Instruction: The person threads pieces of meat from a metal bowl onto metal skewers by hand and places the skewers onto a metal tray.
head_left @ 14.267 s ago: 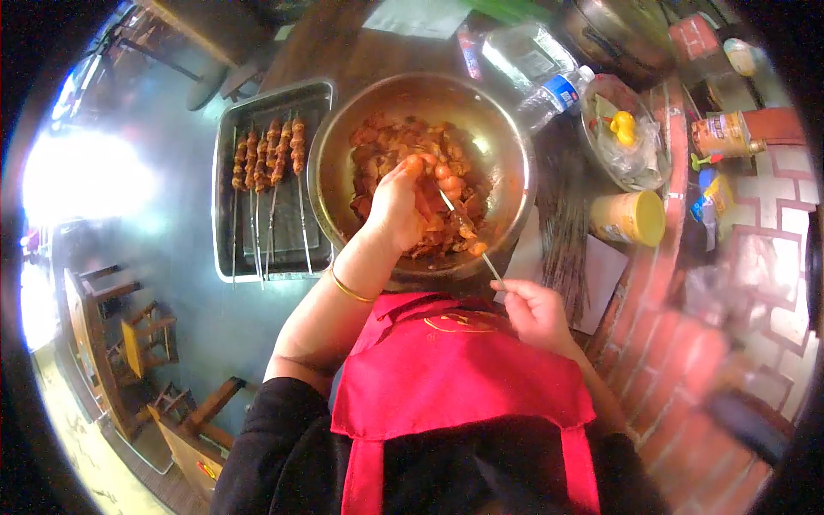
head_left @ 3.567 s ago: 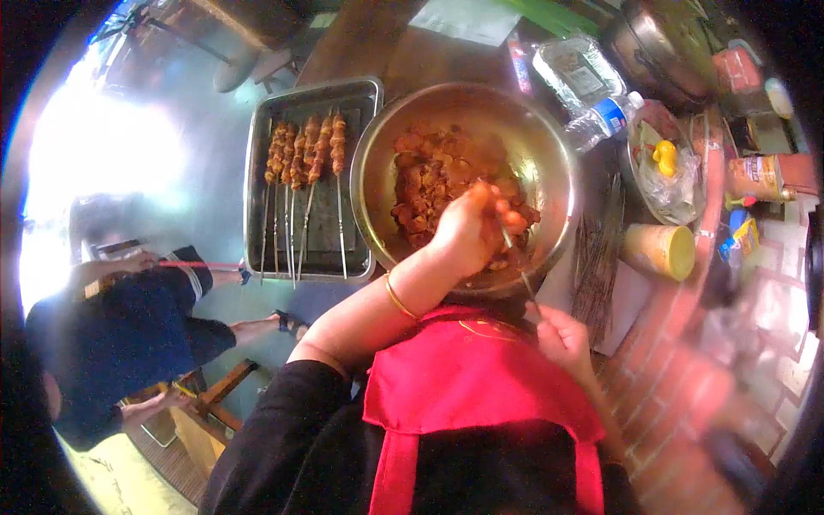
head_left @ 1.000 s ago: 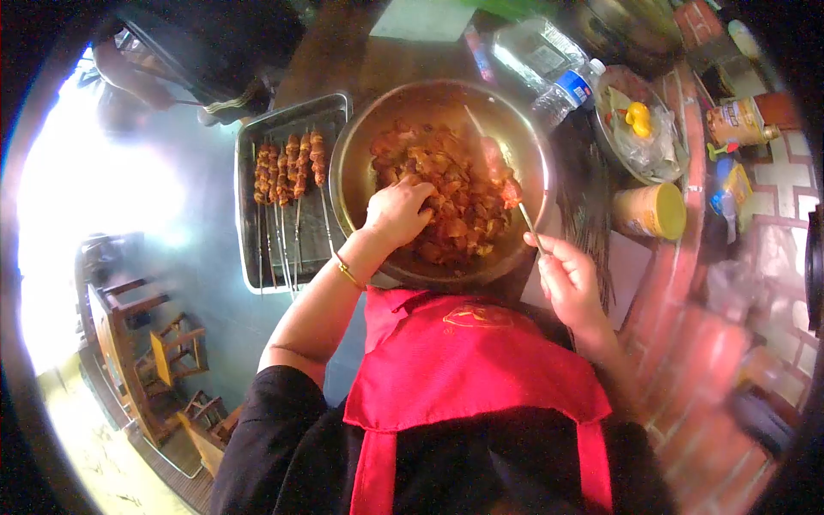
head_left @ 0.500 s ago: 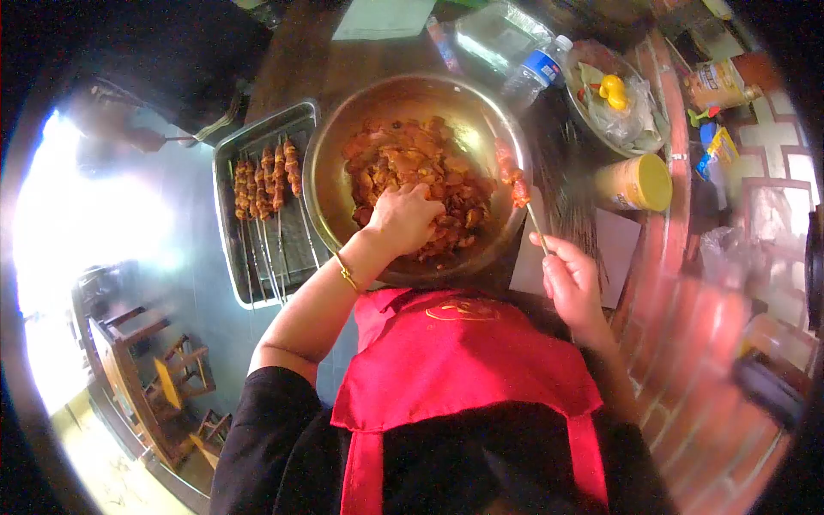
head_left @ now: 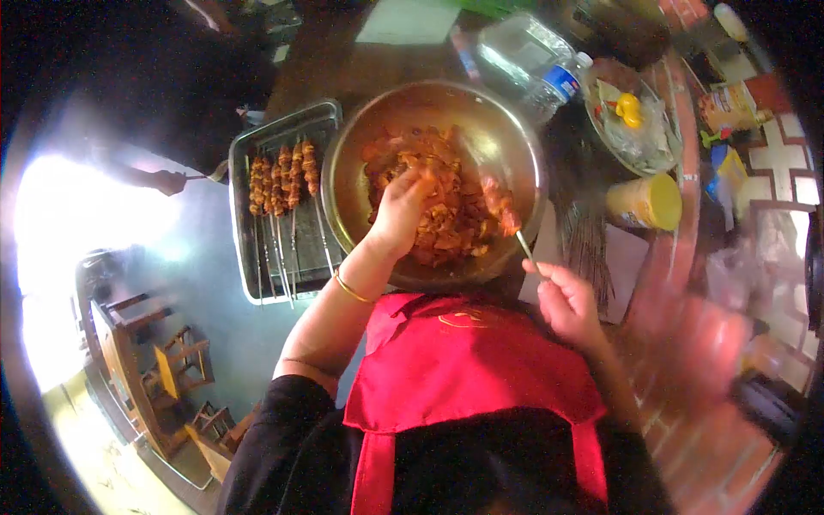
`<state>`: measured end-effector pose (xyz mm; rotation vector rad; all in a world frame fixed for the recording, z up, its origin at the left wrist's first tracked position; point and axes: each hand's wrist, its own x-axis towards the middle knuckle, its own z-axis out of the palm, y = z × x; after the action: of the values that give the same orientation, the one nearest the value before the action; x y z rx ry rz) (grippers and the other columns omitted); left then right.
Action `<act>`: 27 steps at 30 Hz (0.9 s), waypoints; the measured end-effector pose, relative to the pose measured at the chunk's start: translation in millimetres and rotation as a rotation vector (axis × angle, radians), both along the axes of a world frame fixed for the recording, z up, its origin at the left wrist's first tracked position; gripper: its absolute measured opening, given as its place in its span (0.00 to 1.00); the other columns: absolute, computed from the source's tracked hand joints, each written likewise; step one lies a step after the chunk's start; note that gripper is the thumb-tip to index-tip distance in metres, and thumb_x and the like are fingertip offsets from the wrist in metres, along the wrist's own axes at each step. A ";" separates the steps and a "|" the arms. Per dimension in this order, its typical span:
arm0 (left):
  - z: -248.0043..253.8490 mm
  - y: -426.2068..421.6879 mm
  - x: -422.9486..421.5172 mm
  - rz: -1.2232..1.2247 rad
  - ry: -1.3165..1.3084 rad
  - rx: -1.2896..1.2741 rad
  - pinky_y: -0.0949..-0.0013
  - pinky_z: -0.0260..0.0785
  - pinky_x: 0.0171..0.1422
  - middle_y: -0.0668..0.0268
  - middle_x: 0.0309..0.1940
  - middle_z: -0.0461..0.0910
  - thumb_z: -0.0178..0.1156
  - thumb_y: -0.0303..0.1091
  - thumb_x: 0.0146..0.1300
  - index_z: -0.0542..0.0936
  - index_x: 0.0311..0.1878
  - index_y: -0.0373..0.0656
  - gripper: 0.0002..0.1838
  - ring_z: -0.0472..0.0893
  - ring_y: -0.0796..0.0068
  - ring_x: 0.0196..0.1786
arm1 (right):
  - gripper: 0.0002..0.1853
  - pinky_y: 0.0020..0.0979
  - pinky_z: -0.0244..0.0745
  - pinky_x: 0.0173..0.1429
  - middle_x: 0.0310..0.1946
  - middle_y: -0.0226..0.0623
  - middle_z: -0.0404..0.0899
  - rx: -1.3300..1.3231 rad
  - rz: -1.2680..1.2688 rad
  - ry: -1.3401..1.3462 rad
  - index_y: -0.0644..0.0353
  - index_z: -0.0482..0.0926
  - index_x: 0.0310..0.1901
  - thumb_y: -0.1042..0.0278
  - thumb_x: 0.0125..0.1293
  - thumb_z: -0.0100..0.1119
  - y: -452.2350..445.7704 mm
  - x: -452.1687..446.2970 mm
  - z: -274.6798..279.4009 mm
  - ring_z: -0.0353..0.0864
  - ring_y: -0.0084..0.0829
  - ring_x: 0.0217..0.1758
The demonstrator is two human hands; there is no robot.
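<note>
A large metal bowl (head_left: 493, 116) holds a heap of reddish marinated meat pieces (head_left: 451, 227). My left hand (head_left: 400, 213) is over the heap inside the bowl, its fingers closed on a piece of meat, the tips partly lost against the heap. Between the thumb and fingers of my right hand (head_left: 566, 300) is the lower end of a meat skewer (head_left: 501, 206). It tilts up and left, its meat-covered part over the bowl's right side. Left of the bowl, a metal tray (head_left: 247, 232) carries several loaded skewers (head_left: 293, 176) lying side by side.
Many bare skewers (head_left: 585, 249) lie right of the bowl, partly on a white sheet (head_left: 625, 257). A yellow-lidded tub (head_left: 661, 202), a water bottle (head_left: 558, 84) and a dish (head_left: 657, 163) with plastic wrap stand nearby. Another person's hand (head_left: 167, 182) shows at the left.
My left hand has lifted slightly from the meat heap. The skewer in my right hand now tilts more to the left, over the bowl. The whole view has shifted a little.
</note>
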<state>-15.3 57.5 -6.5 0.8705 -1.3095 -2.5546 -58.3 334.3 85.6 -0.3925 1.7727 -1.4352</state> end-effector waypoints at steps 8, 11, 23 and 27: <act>2.9 -28.8 -5.9 0.188 0.293 0.663 0.58 0.70 0.58 0.61 0.45 0.79 0.46 0.38 0.70 0.73 0.50 0.42 0.13 0.78 0.64 0.49 | 0.18 0.19 0.66 0.44 0.36 0.23 0.74 0.121 0.303 0.092 0.64 0.74 0.57 0.73 0.65 0.48 -1.8 3.9 -4.4 0.68 0.14 0.36; 20.9 -21.2 -7.5 0.244 0.179 0.581 0.60 0.71 0.57 0.63 0.43 0.78 0.44 0.41 0.71 0.72 0.49 0.42 0.14 0.78 0.66 0.46 | 0.17 0.19 0.61 0.32 0.23 0.21 0.67 0.078 0.256 0.177 0.59 0.76 0.55 0.69 0.65 0.51 -4.8 5.7 -8.9 0.62 0.13 0.26; 11.0 -6.4 -15.2 0.295 0.185 0.699 0.63 0.75 0.48 0.63 0.39 0.77 0.41 0.41 0.73 0.71 0.49 0.38 0.16 0.78 0.68 0.41 | 0.19 0.20 0.68 0.46 0.40 0.28 0.79 0.124 0.280 0.124 0.64 0.73 0.57 0.71 0.66 0.49 -8.2 8.3 -8.8 0.73 0.16 0.39; 8.4 -1.4 -15.6 0.274 0.322 0.713 0.65 0.74 0.47 0.62 0.38 0.76 0.40 0.40 0.73 0.71 0.47 0.38 0.16 0.78 0.68 0.40 | 0.19 0.18 0.63 0.35 0.29 0.21 0.72 0.119 0.256 0.124 0.63 0.73 0.57 0.70 0.66 0.48 -12.2 13.7 -16.4 0.65 0.12 0.28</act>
<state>-30.9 56.1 1.9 0.6179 -0.1581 -2.7768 -44.6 322.1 69.2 -0.6328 1.8209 -1.1414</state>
